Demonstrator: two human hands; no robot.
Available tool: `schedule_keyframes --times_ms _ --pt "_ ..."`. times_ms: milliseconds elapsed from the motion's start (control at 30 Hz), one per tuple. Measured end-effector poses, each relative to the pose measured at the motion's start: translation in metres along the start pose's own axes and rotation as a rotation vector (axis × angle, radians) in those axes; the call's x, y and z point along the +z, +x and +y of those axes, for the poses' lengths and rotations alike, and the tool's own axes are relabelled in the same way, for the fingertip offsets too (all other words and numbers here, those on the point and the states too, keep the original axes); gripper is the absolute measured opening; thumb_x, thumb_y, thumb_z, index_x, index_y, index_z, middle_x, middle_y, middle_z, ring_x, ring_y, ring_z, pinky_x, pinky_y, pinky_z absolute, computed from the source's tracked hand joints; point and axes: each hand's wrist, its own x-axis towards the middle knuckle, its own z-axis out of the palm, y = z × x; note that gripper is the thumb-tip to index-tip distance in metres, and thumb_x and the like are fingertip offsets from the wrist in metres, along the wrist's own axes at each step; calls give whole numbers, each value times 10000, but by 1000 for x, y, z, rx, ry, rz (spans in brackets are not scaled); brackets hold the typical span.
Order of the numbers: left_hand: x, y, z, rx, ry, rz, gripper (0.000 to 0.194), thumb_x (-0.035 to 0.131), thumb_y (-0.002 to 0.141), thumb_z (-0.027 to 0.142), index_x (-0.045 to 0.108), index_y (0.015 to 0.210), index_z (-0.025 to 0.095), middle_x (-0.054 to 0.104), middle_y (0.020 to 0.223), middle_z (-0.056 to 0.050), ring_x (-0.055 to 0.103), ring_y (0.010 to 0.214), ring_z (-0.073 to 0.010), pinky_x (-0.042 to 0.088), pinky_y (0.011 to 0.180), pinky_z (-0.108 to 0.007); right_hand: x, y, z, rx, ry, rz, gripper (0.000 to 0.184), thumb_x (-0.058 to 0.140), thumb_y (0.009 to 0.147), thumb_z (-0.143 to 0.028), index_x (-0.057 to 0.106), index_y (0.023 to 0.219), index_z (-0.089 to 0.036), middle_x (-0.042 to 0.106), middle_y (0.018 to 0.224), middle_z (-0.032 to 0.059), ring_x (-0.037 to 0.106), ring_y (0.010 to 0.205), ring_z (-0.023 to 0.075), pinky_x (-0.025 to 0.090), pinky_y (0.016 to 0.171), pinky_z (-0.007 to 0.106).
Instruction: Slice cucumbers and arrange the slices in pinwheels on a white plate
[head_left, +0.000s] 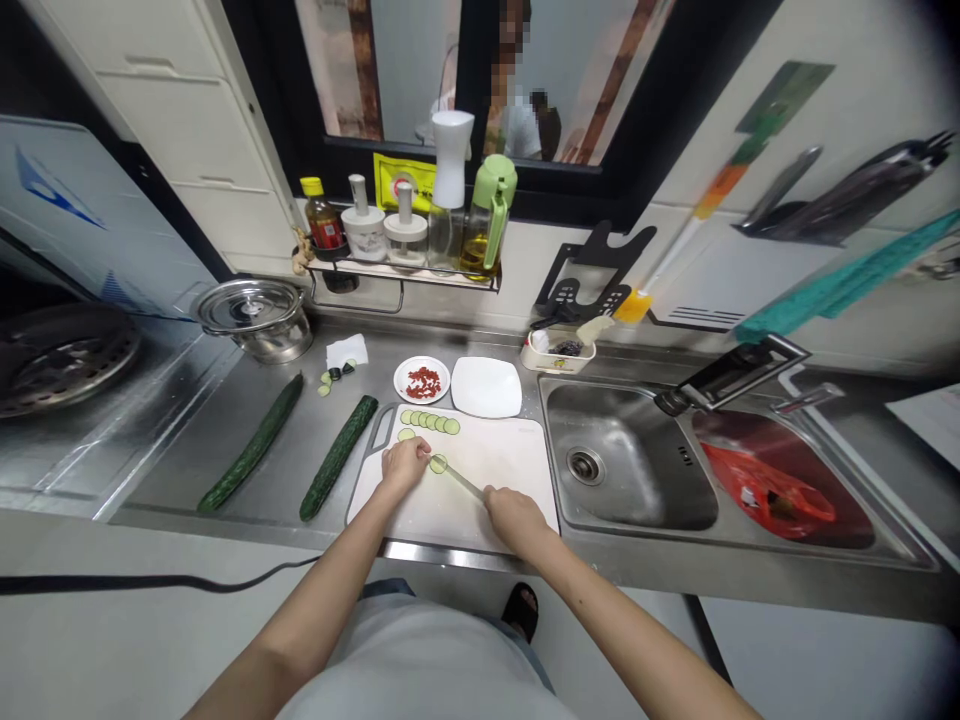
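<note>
My right hand (517, 518) is wrapped round the handle of a knife (463, 482), whose blade points left over the white cutting board (510, 450). A thin cucumber slice (439, 464) lies at the blade's tip. Close by, my left hand (405, 465) has its fingertips pinched together, almost at the slice; what they hold, if anything, is too small to make out. Beyond my left hand, a row of overlapping cucumber slices (430, 422) lies along the board's far edge, with a single slice (406, 435) just below the row. Two whole cucumbers (339, 458) rest left of the board.
Behind the board stand a plate of chopped red pieces (422, 381) and a white square plate (486, 387). To the right is the sink (630, 450) with a red plastic bag (772, 495). Cucumber ends (335, 374) and a lidded pot (259, 320) are further left. A shelf (405, 270) holds bottles.
</note>
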Motion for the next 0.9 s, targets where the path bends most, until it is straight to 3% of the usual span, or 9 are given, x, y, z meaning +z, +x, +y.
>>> schedule_keyframes --times_ms 200,533,900 --pt "-3 -1 2 -4 4 -18 161 593 800 284 684 931 271 721 975 5 627 934 -175 411 781 -275 2 5 4 -37 -57 32 316 351 910 -70 597 1099 -124 684 993 164 656 985 215 476 824 313" --pt "-5 -2 3 2 -6 -5 159 590 791 258 687 917 270 720 976 7 633 920 -177 414 792 -281 -13 7 6 -89 -142 45 256 407 914 -110 609 1071 -111 689 979 180 668 962 226 488 813 310" --pt "-5 -2 3 -7 -9 -10 178 582 789 260 686 932 273 720 991 6 630 952 -179 412 788 -277 -11 7 10 -29 -57 -33 317 362 909 -102 613 1100 -133 670 1031 163 644 996 213 452 810 300"
